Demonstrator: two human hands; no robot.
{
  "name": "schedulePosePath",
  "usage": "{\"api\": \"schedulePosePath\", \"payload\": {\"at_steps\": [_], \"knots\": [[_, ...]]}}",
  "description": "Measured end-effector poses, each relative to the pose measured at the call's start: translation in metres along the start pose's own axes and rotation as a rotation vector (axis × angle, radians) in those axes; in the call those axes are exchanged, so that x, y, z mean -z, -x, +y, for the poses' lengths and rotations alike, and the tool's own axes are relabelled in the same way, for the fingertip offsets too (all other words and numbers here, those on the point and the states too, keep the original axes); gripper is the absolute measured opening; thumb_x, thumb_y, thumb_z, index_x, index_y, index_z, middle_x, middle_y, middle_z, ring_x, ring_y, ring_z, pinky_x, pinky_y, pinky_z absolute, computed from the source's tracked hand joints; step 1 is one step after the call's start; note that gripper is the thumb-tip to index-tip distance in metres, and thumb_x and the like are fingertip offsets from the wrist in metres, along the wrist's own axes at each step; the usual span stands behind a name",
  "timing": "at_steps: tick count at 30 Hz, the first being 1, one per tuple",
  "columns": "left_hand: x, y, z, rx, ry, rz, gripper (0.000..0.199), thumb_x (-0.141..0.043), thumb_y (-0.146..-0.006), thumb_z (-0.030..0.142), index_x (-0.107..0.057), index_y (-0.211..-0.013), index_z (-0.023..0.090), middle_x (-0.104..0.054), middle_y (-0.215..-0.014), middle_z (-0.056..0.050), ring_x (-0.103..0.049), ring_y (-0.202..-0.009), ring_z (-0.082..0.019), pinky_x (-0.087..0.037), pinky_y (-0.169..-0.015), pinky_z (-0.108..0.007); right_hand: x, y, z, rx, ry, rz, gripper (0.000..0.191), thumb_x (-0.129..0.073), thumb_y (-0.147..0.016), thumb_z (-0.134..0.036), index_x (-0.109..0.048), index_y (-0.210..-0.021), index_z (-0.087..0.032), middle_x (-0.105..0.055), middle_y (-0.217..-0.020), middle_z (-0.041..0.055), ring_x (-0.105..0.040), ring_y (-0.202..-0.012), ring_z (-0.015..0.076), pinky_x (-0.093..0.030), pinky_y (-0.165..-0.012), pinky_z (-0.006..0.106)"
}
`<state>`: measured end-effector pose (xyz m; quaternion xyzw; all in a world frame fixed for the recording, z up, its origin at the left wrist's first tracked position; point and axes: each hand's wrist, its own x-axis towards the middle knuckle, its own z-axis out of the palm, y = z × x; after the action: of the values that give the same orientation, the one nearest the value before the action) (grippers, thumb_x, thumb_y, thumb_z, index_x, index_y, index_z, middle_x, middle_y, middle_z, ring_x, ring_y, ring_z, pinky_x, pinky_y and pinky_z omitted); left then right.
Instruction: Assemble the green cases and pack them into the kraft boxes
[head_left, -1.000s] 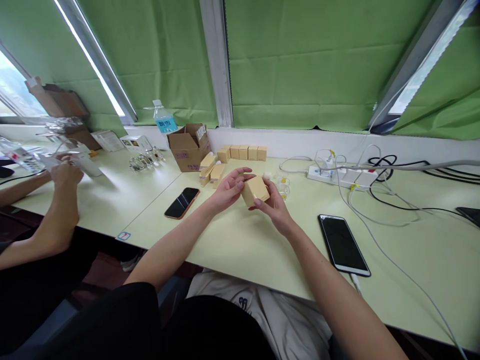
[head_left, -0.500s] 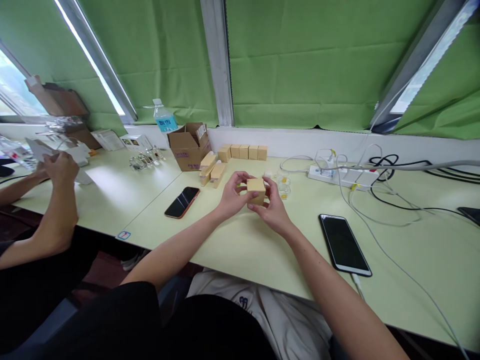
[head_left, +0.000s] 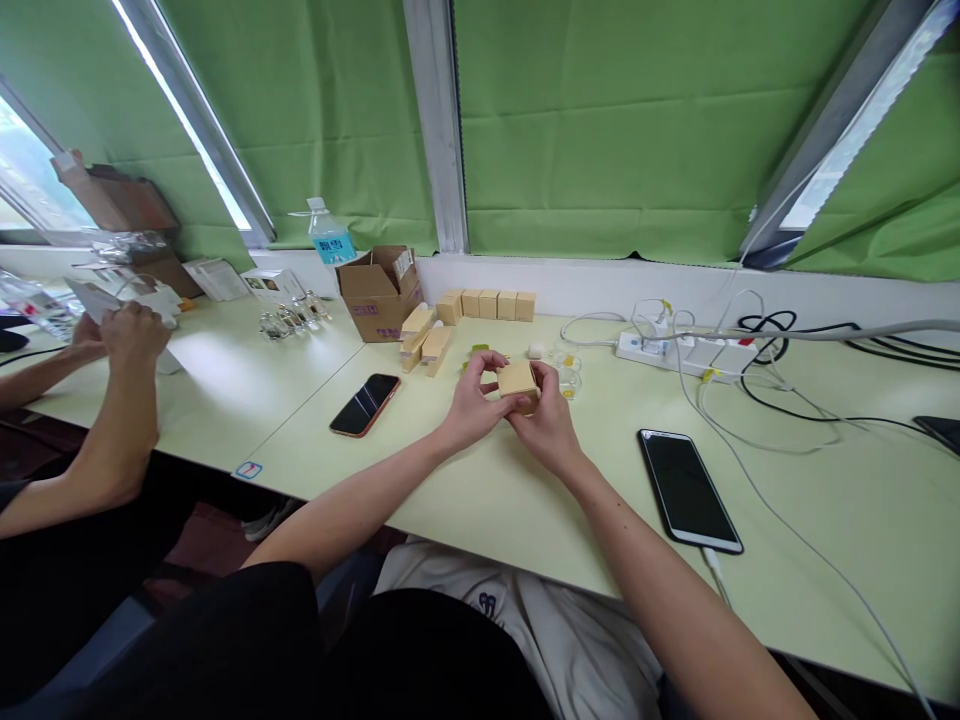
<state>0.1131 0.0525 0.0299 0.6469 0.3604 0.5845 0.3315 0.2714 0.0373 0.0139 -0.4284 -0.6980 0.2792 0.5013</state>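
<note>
Between both hands, above the pale table point(head_left: 480, 500), is a small tan cardboard box point(head_left: 517, 379). My left hand point(head_left: 475, 403) grips its left side, and my right hand point(head_left: 550, 425) holds its right side. Fingers hide the lower part of the box. Just behind the hands lie small green pieces point(head_left: 478, 350), a white piece point(head_left: 535, 351) and clear containers with yellow spots point(head_left: 568, 378). Flat tan cartons point(head_left: 435, 346) rest left of them, and several closed tan boxes point(head_left: 488, 303) stand in a row near the wall.
An orange-edged phone point(head_left: 364, 405) lies left; a larger phone point(head_left: 689, 489) with a cable lies right. Behind are an open brown carton point(head_left: 379, 295), a bottle point(head_left: 330, 235) and a power strip point(head_left: 686, 353) with cables. At the left, a person's hands point(head_left: 135, 325) hold something pale.
The small box has tilted and shifted slightly to the right in my hands, whose fingers have closed in lower around it. The green pieces behind show more. The other person's hands have shifted slightly.
</note>
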Motion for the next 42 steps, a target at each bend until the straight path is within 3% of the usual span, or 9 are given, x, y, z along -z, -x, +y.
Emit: {"api": "schedulePosePath", "payload": {"at_steps": [3,6,9,13,18,23,29,35,42], "knots": [[0.007,-0.002,0.0,-0.011,-0.005,-0.054,0.045,-0.083,-0.087,0.046,-0.056,-0.119,0.029,-0.06,-0.126,-0.009,-0.059,-0.124,-0.026,-0.059,-0.089,-0.036,0.0,0.0,0.008,0.106,0.142,0.029,0.072,-0.075,-0.093,-0.036,-0.04,-0.154,-0.024,-0.061,-0.153,0.0197,-0.063,-0.138,0.0351,-0.058,-0.111,0.056],[0.011,-0.003,-0.002,0.004,-0.034,-0.11,0.038,-0.076,-0.093,0.042,-0.055,-0.122,0.029,-0.06,-0.127,-0.01,-0.058,-0.122,-0.025,-0.055,-0.079,-0.031,0.002,0.0,0.014,0.191,0.285,0.009,0.071,-0.072,-0.095,-0.03,-0.041,-0.159,-0.024,-0.058,-0.154,0.0204,-0.058,-0.144,0.0377,-0.058,-0.112,0.06],[0.012,-0.005,-0.005,0.032,-0.063,-0.146,0.039,-0.076,-0.089,0.037,-0.055,-0.12,0.028,-0.06,-0.121,-0.008,-0.059,-0.117,-0.024,-0.053,-0.077,-0.03,0.007,-0.002,0.017,0.269,0.425,-0.054,0.069,-0.068,-0.096,-0.022,-0.045,-0.161,-0.025,-0.058,-0.156,0.0199,-0.053,-0.148,0.0393,-0.059,-0.112,0.061],[0.016,-0.01,-0.01,0.064,-0.053,-0.195,0.041,-0.074,-0.084,0.031,-0.055,-0.121,0.028,-0.061,-0.116,-0.006,-0.06,-0.114,-0.022,-0.053,-0.091,-0.033,0.012,-0.005,0.017,0.33,0.54,-0.119,0.073,-0.066,-0.096,-0.018,-0.044,-0.165,-0.024,-0.059,-0.155,0.0203,-0.052,-0.147,0.0414,-0.059,-0.112,0.063],[0.025,-0.019,-0.011,0.163,-0.02,-0.265,0.05,-0.069,-0.074,0.02,-0.053,-0.121,0.027,-0.061,-0.11,-0.002,-0.063,-0.108,-0.02,-0.053,-0.093,-0.034,0.016,-0.004,0.015,0.377,0.55,-0.202,0.077,-0.065,-0.096,-0.017,-0.04,-0.169,-0.024,-0.059,-0.154,0.0193,-0.05,-0.145,0.0419,-0.06,-0.11,0.062],[0.03,-0.022,-0.009,0.199,-0.093,-0.245,0.057,-0.064,-0.061,0.011,-0.053,-0.115,0.026,-0.06,-0.109,-0.003,-0.064,-0.111,-0.022,-0.052,-0.097,-0.038,0.019,-0.003,0.012,0.382,0.486,-0.236,0.06,-0.064,-0.098,-0.021,-0.052,-0.157,-0.02,-0.064,-0.145,0.0189,-0.055,-0.138,0.0403,-0.055,-0.116,0.064],[0.033,-0.018,-0.009,0.031,-0.255,-0.248,0.043,-0.061,-0.065,0.008,-0.053,-0.104,0.025,-0.062,-0.11,-0.004,-0.065,-0.112,-0.025,-0.053,-0.099,-0.043,0.019,-0.007,0.014,0.32,0.455,-0.21,0.053,-0.067,-0.093,-0.016,-0.06,-0.145,-0.022,-0.067,-0.142,0.0176,-0.059,-0.136,0.0388,-0.055,-0.115,0.062],[0.04,-0.028,-0.007,-0.116,-0.177,-0.128,0.048,-0.052,-0.072,0.006,-0.064,-0.115,0.023,-0.068,-0.12,-0.008,-0.069,-0.119,-0.024,-0.053,-0.112,-0.046,0.024,-0.017,0.033,0.105,0.104,-0.038,0.053,-0.077,-0.083,-0.027,-0.064,-0.134,-0.026,-0.07,-0.14,0.0124,-0.065,-0.128,0.0327,-0.065,-0.103,0.055],[0.042,-0.022,0.002,-0.344,-0.668,-0.094,0.047,-0.047,-0.088,0.001,-0.085,-0.1,0.026,-0.075,-0.131,-0.006,-0.052,-0.141,-0.03,-0.044,-0.127,-0.055,0.022,-0.02,0.036,-0.013,-0.145,0.1,0.057,-0.089,-0.075,-0.043,-0.069,-0.127,-0.029,-0.071,-0.138,0.0095,-0.065,-0.129,0.0325,-0.067,-0.1,0.055]]}}
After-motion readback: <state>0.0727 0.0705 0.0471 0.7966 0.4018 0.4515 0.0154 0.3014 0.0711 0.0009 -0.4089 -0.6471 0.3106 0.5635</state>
